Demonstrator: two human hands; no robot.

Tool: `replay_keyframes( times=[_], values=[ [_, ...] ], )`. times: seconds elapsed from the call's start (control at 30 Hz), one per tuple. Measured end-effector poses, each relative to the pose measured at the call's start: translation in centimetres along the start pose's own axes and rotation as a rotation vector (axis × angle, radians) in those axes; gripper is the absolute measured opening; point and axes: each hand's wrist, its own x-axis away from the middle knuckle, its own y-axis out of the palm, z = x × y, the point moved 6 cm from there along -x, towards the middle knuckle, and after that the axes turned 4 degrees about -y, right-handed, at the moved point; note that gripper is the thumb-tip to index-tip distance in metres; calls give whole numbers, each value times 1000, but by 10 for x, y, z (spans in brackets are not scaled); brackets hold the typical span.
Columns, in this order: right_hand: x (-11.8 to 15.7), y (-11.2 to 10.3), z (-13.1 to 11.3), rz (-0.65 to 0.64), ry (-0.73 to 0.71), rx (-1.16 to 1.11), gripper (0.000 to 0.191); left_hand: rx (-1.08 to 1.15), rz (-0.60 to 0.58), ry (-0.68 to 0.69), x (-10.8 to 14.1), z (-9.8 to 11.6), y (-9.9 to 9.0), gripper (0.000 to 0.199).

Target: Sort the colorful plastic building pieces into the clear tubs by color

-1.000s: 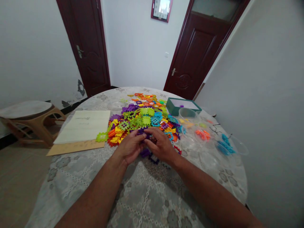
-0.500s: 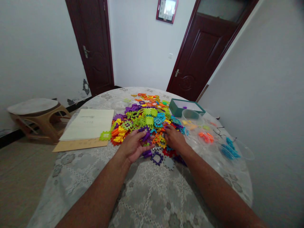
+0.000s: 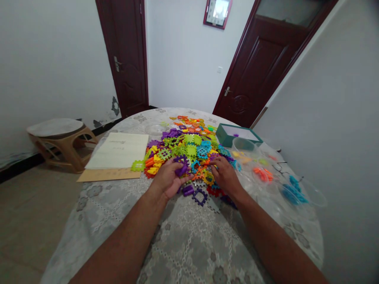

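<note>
Your left hand (image 3: 168, 180) pinches a purple toothed block (image 3: 181, 169) over the near edge of the heaped blocks (image 3: 192, 150). Your right hand (image 3: 226, 175) curls into them, its grip unclear; pressing there might topple loose ones. Beside them, clear plastic tubs (image 3: 243, 143) hold yellow pieces (image 3: 239, 154), orange-red pieces (image 3: 262, 174) and blue pieces (image 3: 294, 190); the green box (image 3: 226, 140) holds something purple (image 3: 236, 135).
</note>
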Motion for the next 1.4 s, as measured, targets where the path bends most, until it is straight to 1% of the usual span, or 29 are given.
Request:
replay_keyframes(
  times=[0.07,0.17,0.23,0.3,0.4,0.47,0.53,0.57,0.63,0.67,0.7,0.73,0.77,0.83,0.9,0.97,1.03,1.1,1.17,1.27,1.33,1.4],
  values=[
    [0,-9,-23,45,-79,-120,20,24,14,-29,1,0,1,23],
    [2,-13,-61,20,-192,-246,21,56,-7,-82,2,0,5,15],
    [3,-7,-83,-40,-250,-272,21,71,-55,-111,3,-1,8,15],
    [5,3,-99,-120,-285,-247,19,91,-102,-116,3,-3,11,16],
    [4,17,-111,-192,-328,-197,18,101,-127,-31,1,-2,11,25],
    [2,19,-111,-176,-353,-239,20,79,-124,44,0,0,9,33],
    [-2,15,-105,-101,-338,-337,21,61,-118,72,-2,1,7,36],
    [-4,11,-98,-46,-303,-382,21,70,-103,77,-3,3,4,35],
    [-6,4,-81,73,-187,-429,20,128,-43,98,-6,9,-3,33],
    [-6,1,-73,103,-123,-424,19,170,1,124,-7,14,-8,33],
    [-6,0,-67,95,-73,-404,18,213,48,160,-8,19,-13,33],
    [-5,2,-65,40,-49,-376,17,246,89,194,-8,24,-17,34],
    [-2,6,-66,-50,-54,-343,16,266,120,221,-9,27,-20,34],
    [6,16,-75,-273,-122,-270,17,279,153,256,-8,32,-22,35],
    [16,25,-88,-441,-186,-190,22,284,165,271,-8,33,-22,32],
    [24,32,-95,-525,-202,-106,28,288,171,265,-7,31,-20,30],
    [29,37,-96,-551,-182,-39,32,283,162,219,-6,28,-17,28],
    [30,40,-92,-544,-149,-16,33,269,146,153,-6,24,-15,26],
    [30,40,-87,-518,-124,-49,29,258,128,98,-5,22,-13,24],
    [25,33,-80,-422,-96,-164,21,241,100,42,-4,18,-11,19],
    [19,25,-74,-321,-11,-270,15,223,75,9,-4,15,-9,15],
    [13,19,-67,-241,128,-425,14,202,49,-15,-4,13,-7,12]
  ],
)
